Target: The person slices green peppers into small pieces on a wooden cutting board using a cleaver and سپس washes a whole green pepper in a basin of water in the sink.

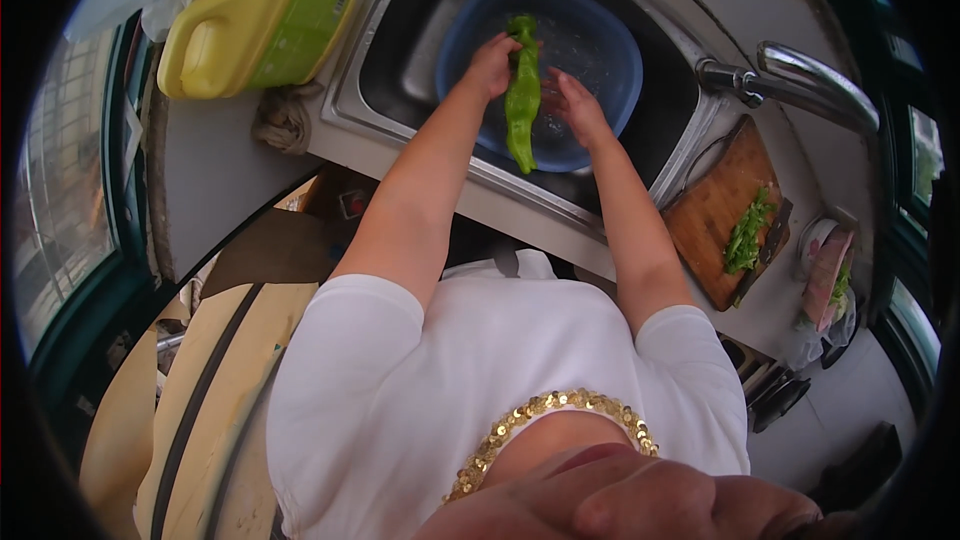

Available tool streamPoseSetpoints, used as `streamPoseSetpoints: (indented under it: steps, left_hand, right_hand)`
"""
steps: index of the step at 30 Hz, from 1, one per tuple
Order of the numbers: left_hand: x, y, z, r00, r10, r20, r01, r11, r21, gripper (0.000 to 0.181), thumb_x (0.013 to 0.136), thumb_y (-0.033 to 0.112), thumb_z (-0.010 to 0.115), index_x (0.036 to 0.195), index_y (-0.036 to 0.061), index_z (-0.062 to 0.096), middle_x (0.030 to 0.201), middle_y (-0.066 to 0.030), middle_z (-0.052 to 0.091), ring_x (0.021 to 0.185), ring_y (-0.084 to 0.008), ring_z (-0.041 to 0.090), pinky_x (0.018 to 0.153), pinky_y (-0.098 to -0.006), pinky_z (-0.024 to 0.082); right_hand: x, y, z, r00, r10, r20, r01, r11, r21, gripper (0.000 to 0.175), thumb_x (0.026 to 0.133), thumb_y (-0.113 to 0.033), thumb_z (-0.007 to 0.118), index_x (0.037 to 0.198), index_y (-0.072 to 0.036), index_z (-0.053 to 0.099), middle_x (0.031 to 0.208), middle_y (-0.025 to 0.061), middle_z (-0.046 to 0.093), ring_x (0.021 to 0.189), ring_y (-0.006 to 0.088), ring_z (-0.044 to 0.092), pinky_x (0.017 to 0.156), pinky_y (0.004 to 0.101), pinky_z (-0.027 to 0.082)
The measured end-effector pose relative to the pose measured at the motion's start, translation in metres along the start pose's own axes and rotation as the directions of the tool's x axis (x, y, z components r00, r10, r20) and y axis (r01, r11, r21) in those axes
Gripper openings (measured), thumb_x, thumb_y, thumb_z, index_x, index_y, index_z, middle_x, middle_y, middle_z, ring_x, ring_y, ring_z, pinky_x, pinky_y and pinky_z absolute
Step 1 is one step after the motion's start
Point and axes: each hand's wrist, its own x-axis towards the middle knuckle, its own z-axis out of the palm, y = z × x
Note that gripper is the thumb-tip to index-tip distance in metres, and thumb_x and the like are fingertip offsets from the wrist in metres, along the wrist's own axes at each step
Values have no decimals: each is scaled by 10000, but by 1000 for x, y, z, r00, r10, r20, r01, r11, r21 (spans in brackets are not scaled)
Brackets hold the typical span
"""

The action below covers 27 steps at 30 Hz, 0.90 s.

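Observation:
A long green pepper [523,94] is held over a blue plastic basin [636,75] that sits in a stainless-steel sink [409,37]. My left hand [493,65] grips the pepper near its stem end, the tip pointing toward my body. Just to the right of the pepper is my right hand [576,105], its fingers apart and holding nothing. Some of its fingertips are hard to make out against the basin. Clear water shows inside the basin below both hands.
Right of the sink, a wooden cutting board [701,214] carries chopped greens [748,232] and a knife [765,255]. A chrome faucet [806,86] reaches in from the right. On the left counter stand a yellow-green jug [247,22] and a crumpled cloth [283,120].

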Motion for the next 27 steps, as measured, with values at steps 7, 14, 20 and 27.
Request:
streamPoseSetpoints:
  steps: [7, 14, 20, 27]
  left_hand:
    - [13, -11, 4, 935, 131, -331, 25, 903, 428, 329, 811, 35, 468, 1136, 41, 520, 1002, -179, 574, 894, -313, 555, 774, -431, 466]
    - [33, -15, -9, 955, -134, -264, 104, 987, -124, 201, 790, 63, 558, 980, 1, 572, 948, -142, 579, 849, -277, 562, 774, -392, 480]
    - [50, -12, -13, 946, -180, -269, 198, 979, 41, 229, 841, 156, 506, 1016, 23, 570, 984, -140, 622, 922, -281, 593, 883, -393, 461]
    - [-3, -20, 41, 944, -303, -131, 312, 949, 51, 399, 898, 438, 536, 1096, 94, 572, 1034, -89, 619, 971, -256, 580, 870, -418, 462]
  right_hand:
    - [85, 4, -8, 913, -36, -407, 204, 903, 378, 265, 917, -228, 486, 1048, -29, 602, 966, 95, 648, 919, 186, 609, 790, 310, 481]
    - [42, -27, 21, 982, -172, -78, 150, 961, -233, 368, 882, -278, 568, 1157, -33, 560, 1056, 130, 628, 980, 234, 591, 862, 340, 453]
    - [10, -30, 43, 955, -274, -112, 154, 783, -602, 500, 869, -353, 566, 1222, -9, 486, 1136, 251, 574, 1078, 374, 552, 899, 395, 431]
    - [35, -19, 25, 946, -249, -208, 173, 929, -328, 431, 897, -371, 557, 1147, -20, 554, 1009, 133, 638, 883, 183, 595, 748, 292, 453]
